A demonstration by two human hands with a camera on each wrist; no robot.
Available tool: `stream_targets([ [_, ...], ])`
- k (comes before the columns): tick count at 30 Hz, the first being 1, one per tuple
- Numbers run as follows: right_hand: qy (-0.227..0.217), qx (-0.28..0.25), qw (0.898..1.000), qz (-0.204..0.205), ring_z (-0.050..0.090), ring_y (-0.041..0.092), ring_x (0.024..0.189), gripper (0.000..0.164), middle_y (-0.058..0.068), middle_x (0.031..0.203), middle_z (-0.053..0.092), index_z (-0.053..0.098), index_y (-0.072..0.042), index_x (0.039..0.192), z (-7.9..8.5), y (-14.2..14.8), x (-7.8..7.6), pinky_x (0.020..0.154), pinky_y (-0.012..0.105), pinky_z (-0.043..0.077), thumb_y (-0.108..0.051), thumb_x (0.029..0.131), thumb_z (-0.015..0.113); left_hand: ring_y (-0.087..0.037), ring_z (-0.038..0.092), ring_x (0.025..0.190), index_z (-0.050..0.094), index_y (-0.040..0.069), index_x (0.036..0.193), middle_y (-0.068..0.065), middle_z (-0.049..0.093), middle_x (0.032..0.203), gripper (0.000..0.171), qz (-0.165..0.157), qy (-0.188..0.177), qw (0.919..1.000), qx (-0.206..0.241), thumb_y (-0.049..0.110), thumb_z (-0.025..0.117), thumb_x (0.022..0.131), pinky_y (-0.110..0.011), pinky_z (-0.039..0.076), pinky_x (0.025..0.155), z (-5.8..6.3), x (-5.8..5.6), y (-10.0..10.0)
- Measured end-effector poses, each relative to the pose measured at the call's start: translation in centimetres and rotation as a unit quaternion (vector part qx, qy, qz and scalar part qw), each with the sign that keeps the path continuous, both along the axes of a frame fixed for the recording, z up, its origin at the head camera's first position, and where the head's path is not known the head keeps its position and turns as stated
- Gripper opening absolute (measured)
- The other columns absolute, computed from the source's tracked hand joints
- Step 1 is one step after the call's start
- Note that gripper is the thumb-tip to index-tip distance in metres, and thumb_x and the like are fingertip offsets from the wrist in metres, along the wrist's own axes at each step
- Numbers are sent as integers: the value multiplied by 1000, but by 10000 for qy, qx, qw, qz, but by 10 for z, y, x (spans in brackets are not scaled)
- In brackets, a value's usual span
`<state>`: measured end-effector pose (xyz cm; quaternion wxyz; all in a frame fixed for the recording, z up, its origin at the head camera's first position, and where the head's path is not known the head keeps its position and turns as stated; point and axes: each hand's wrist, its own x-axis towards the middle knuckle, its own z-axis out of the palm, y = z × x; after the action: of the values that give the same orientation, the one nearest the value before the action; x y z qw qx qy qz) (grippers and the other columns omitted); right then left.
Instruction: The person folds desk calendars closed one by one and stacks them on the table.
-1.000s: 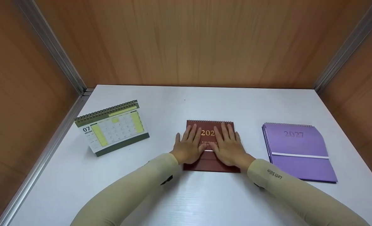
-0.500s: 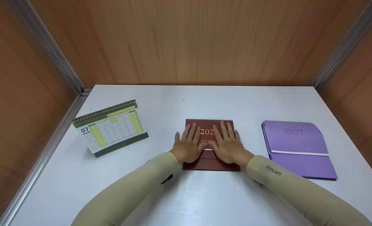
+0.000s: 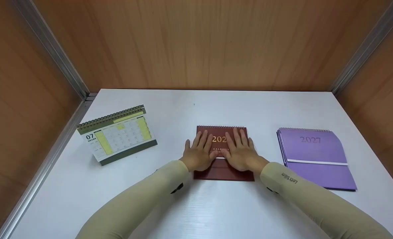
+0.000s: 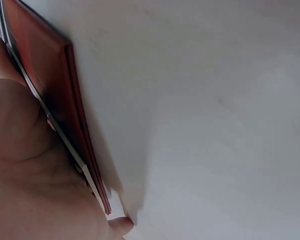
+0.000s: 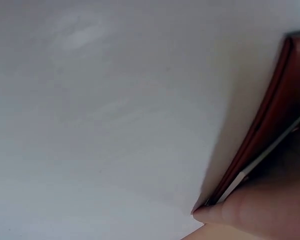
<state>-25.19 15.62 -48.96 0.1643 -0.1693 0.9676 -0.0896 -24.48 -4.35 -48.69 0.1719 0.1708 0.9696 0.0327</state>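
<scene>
A dark red desk calendar [image 3: 223, 172] with gold lettering and a spiral top edge lies flat on the white table, directly in front of the person. The left hand [image 3: 198, 156] rests flat on its left half, fingers straight and pointing away. On the right half lies the right hand [image 3: 242, 153], palm down with straight fingers. Both thumbs nearly meet at the middle, over the edge of the cover. In the left wrist view, the red calendar [image 4: 45, 60] shows its layered side beside the palm [image 4: 40, 195]. The right wrist view has the calendar's corner [image 5: 297, 65] next to the hand [image 5: 260, 210].
A green and white desk calendar [image 3: 120, 134] stands propped up at the left, showing 07. To the right lies a purple 2027 calendar [image 3: 319, 174] with a white strip across it. Wooden panels [image 3: 196, 46] enclose the white table [image 3: 190, 215] at the back and sides.
Both hands stay flat on the red calendar. The view shifts very slightly; nothing on the table has visibly moved.
</scene>
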Motion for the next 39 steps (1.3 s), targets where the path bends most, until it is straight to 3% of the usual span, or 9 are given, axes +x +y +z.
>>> stream_targets([
  [14,-73,-38,9999,-57,-17,43,161,76,20,175,-15,-1,-13,171,9,-2,-1,128,69,1,-54,114,25,-27,-10,165,-2,17,172,-5,-9,179,77,61,3,9998,168,60,22,112,-62,13,130,8,1,-3],
  [21,125,29,9999,99,3,49,161,71,26,176,4,18,-7,170,32,-1,3,123,72,22,-44,114,39,-27,-12,164,-2,18,172,-6,-10,179,80,-3,-73,9989,455,63,25,112,-65,11,129,5,-2,-7],
  [25,420,163,9985,312,16,49,160,67,25,174,17,29,-8,168,40,5,2,120,70,33,-41,113,45,-28,-8,165,5,18,172,-5,-5,179,81,-14,-126,9960,890,63,32,111,-65,12,129,7,-4,-14],
  [32,855,-474,9950,205,34,49,152,60,24,168,34,40,-8,164,54,21,-4,117,68,38,-31,109,53,-36,11,163,28,15,170,-10,18,177,71,-148,183,9791,2021,43,54,110,-64,18,124,23,-1,-28],
  [36,765,-906,9929,-23,38,51,149,63,27,165,35,36,-5,165,68,38,-10,118,67,38,-29,109,52,-37,18,159,36,14,167,-11,25,174,63,-93,412,9684,2458,34,56,110,-64,21,123,28,1,-34],
  [39,582,-1234,9906,-104,41,54,146,65,34,161,37,32,2,164,75,51,-13,119,68,36,-27,109,50,-37,27,155,42,14,164,-11,35,169,59,134,602,9594,2751,28,58,108,-61,26,121,31,1,-38],
])
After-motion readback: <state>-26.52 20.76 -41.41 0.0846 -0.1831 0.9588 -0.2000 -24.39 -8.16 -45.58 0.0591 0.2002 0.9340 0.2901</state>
